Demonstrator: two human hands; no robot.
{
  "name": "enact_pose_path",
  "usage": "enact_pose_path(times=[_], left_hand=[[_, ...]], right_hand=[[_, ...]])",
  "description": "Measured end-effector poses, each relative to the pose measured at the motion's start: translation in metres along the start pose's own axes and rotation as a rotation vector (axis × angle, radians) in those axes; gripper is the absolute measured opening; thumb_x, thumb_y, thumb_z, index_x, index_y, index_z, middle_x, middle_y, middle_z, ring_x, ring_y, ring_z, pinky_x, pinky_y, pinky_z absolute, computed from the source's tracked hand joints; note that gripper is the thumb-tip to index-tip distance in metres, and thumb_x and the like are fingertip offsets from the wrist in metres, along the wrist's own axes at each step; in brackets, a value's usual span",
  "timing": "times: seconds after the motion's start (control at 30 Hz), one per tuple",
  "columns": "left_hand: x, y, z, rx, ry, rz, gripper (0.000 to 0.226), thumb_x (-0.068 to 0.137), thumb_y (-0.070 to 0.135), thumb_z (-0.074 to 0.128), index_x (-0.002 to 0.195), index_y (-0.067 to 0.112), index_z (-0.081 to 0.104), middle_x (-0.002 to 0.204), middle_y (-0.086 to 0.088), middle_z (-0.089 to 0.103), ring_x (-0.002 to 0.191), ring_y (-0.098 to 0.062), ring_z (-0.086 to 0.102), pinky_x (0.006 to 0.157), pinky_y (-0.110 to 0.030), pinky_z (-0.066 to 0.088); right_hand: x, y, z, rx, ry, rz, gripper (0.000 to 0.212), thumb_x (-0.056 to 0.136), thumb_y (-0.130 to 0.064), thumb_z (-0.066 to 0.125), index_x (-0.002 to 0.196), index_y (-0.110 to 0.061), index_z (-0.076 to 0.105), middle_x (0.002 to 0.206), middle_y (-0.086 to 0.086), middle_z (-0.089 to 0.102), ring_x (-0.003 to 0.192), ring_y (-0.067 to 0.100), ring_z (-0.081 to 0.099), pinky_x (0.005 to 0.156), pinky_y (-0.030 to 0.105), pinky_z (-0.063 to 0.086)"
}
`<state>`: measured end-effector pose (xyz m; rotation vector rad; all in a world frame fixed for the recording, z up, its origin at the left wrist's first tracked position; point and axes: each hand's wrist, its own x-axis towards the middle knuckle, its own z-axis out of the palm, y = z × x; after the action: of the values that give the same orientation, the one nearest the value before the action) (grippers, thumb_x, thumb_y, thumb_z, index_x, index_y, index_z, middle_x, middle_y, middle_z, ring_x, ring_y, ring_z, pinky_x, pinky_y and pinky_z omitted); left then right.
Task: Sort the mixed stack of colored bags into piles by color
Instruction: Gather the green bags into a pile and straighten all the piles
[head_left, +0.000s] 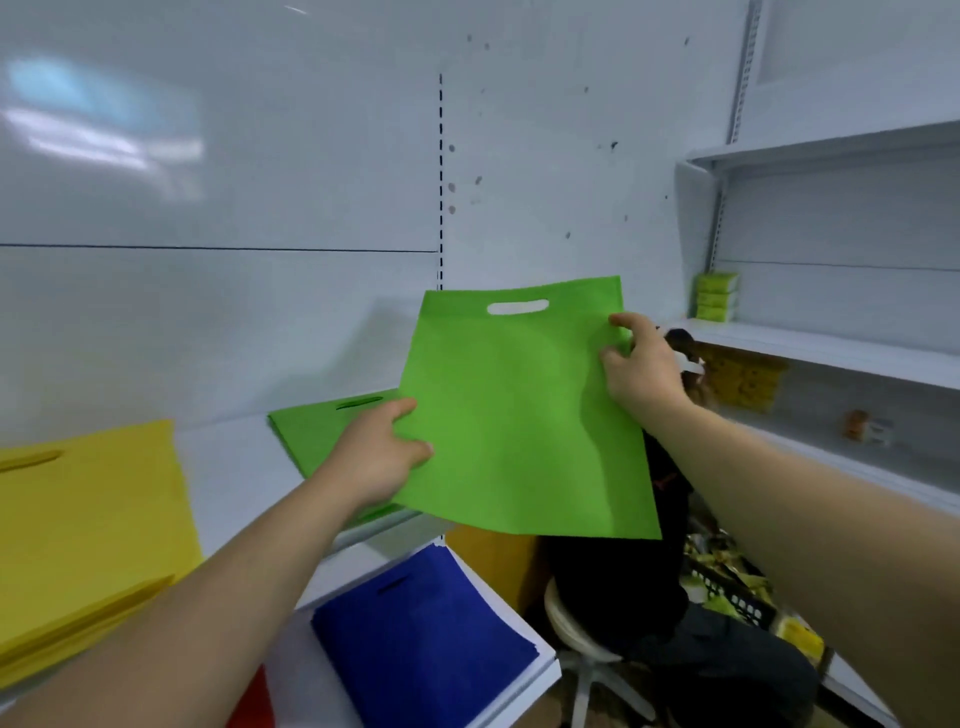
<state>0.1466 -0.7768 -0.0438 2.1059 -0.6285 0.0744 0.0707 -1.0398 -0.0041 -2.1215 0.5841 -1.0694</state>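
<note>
Green bag (519, 426), held up at centre frame above the piles, clear of every surface. Left grip (382, 457) pinches its lower left edge; right grip (644, 369) pinches the upper right edge, just below the level of the cut-out handle (517, 307). Both grips are thus closed on the one bag.

Handling, as judged: thin non-woven fabric, very light, limp enough to curl at its free lower edge, not fragile. The surface looks matt and unlikely to slip. The edges or the handle slot offer the best hold, and a hold on two opposite edges should keep the sheet flat for laying down.

Count: one bag in hand, and three sorted piles in view. Green pile (311, 431) lies on the white shelf (234, 467) at centre left, partly behind the left grip; yellow pile (88, 519) at left; blue pile (421, 639) at lower centre. One red corner (257, 701) shows at the bottom edge. Bags per pile cannot be counted. Seated person (623, 571) at lower right, mostly hidden.
</note>
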Motion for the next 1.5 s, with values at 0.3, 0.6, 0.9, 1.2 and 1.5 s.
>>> enact_pose_path(times=[0.3, 0.6, 0.9, 1.2, 1.5], left_hand=[[0.016, -0.037, -0.012, 0.284, 0.136, -0.24, 0.077, 0.08, 0.022, 0.073, 0.145, 0.011, 0.033, 0.146, -0.01, 0.041, 0.127, -0.023, 0.046, 0.106, -0.031, 0.036], [0.0, -0.041, 0.005, 0.444, 0.219, -0.453, 0.077, 0.082, 0.045, 0.068, 0.146, 0.02, 0.033, 0.155, -0.008, 0.022, 0.141, -0.017, 0.026, 0.111, -0.021, 0.019], [-0.019, -0.022, 0.02, 0.569, 0.085, -0.457, 0.071, 0.08, 0.045, 0.07, 0.141, 0.025, 0.041, 0.156, -0.002, 0.023, 0.141, -0.012, 0.024, 0.107, -0.016, 0.018], [-0.017, -0.013, 0.019, 0.617, 0.031, -0.518, 0.072, 0.082, 0.05, 0.065, 0.144, 0.026, 0.037, 0.157, -0.002, 0.019, 0.143, -0.014, 0.021, 0.111, -0.021, 0.016], [-0.047, 0.015, -0.046, 0.637, 0.214, -0.534, 0.065, 0.086, 0.046, 0.062, 0.143, 0.026, 0.038, 0.155, 0.008, 0.025, 0.141, -0.009, 0.023, 0.109, -0.021, 0.018]], right_hand=[[0.061, 0.006, 0.133, 0.158, -0.341, -0.107, 0.022, 0.093, -0.017, 0.057, 0.115, -0.011, 0.059, 0.111, 0.008, 0.061, 0.089, 0.024, 0.056, 0.076, 0.028, 0.044], [0.071, 0.017, 0.207, 0.07, -0.865, -0.226, 0.062, 0.089, -0.039, 0.063, 0.142, -0.012, 0.043, 0.144, 0.01, 0.045, 0.129, 0.027, 0.046, 0.105, 0.032, 0.035], [0.069, 0.034, 0.213, 0.001, -0.94, -0.32, 0.062, 0.084, -0.037, 0.067, 0.14, -0.019, 0.046, 0.145, 0.011, 0.041, 0.126, 0.027, 0.046, 0.105, 0.034, 0.038], [0.072, 0.022, 0.211, -0.212, -1.003, -0.469, 0.058, 0.094, -0.042, 0.05, 0.143, -0.01, 0.042, 0.147, 0.012, 0.04, 0.131, 0.029, 0.042, 0.104, 0.031, 0.034], [0.037, -0.074, 0.2, -0.079, -0.971, -0.677, 0.064, 0.095, -0.049, 0.048, 0.143, -0.008, 0.038, 0.141, 0.013, 0.047, 0.131, 0.028, 0.042, 0.101, 0.031, 0.035]])
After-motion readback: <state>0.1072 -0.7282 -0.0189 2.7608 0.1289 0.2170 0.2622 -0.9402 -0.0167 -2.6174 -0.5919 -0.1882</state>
